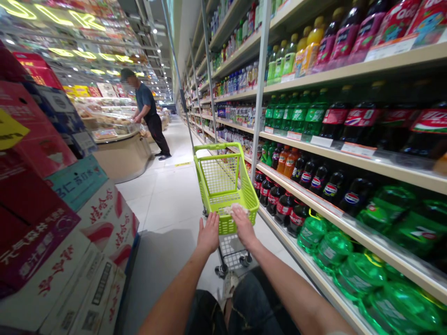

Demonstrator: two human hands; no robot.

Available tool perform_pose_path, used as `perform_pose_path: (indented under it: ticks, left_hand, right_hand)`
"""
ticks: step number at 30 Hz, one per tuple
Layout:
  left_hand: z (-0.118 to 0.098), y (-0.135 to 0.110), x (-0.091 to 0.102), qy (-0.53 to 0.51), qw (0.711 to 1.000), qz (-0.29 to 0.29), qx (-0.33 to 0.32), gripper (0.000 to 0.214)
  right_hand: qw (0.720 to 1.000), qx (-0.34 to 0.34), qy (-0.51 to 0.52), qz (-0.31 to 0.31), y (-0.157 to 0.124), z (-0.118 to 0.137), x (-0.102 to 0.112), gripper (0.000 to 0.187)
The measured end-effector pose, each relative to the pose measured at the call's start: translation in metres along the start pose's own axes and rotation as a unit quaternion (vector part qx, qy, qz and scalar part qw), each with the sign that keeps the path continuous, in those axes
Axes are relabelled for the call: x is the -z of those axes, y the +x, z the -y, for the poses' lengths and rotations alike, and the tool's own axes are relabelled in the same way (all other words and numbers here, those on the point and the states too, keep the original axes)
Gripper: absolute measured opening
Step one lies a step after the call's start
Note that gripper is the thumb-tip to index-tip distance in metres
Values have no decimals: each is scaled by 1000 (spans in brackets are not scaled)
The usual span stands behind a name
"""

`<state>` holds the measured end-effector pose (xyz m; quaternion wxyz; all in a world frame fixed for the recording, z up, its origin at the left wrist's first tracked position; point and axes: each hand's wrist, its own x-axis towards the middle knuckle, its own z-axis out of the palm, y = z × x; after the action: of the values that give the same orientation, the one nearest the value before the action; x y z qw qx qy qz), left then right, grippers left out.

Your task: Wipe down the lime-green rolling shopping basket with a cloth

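In front of my knees stands a small lime-green shopping cart (252,197) with a mesh basket and a fold-up back panel. My left hand (208,234) rests at the near left corner of the basket, fingers stretched out along its outer side. On the near rim, my right hand (243,226) presses a crumpled pale pink-white cloth (233,209), its fingers lying over it. Part of the cloth is hidden under that hand. A tall thin pole (182,93) rises from the cart's far left side. The basket floor shows bare green plastic.
Shelves (349,144) of drink bottles line the right, close to the cart. Large green bottles (359,274) stand on the lowest shelf. Stacked drink cartons (104,209) crowd the left. Farther ahead, a person (146,104) stands at a rounded display counter (122,156). White tiled floor (164,195) runs between.
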<state>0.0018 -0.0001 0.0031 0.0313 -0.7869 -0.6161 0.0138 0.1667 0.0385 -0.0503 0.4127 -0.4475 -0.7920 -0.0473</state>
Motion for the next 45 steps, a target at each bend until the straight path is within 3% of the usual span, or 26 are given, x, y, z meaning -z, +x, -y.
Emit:
perform_pose_path:
  ticks: [2,4,9,11,14,16,22,27,29,34,36,41,45]
  left_hand:
    - [1,-1,-1,6,1000,-4,-1,72]
    - [2,-1,0,10,1000,0,-5,72]
    - [-2,-1,3,6,1000,8,-9,72]
    - [-4,0,4,9,1000,0,-13,71]
    - [-1,1,5,17,999,-11,-29,68]
    - [2,1,4,21,999,-19,-38,66]
    - [2,2,0,17,999,-18,-31,69]
    - [-2,5,0,20,999,-17,-36,69]
    - [-1,6,0,25,999,-16,-40,70]
    - [4,8,-1,25,999,-15,-44,71]
    - [7,11,0,22,999,-24,-37,68]
    - [12,18,11,25,998,-36,-42,56]
    - [3,17,21,22,999,-24,-41,50]
  right_hand:
    - [998,53,17,27,-2,11,-8,40]
    - [998,62,10,20,-4,4,-2,38]
    - [997,-35,-36,-54,-8,-34,24,37]
    - [999,-23,-21,-36,-7,-25,15,37]
    - [998,51,15,17,-6,0,-6,40]
    - [997,76,19,28,-5,3,-7,40]
    - [997,-39,-25,-62,-4,-38,23,39]
    - [998,55,8,2,-4,-7,-2,41]
    - [997,70,16,9,-5,-6,-3,40]
    - [996,-47,-12,-72,-9,-48,25,40]
    - [995,-70,-15,-70,-10,-53,26,41]
    - [999,-44,-4,-29,-9,-39,8,44]
    - [999,-17,17,-26,-10,-49,7,45]
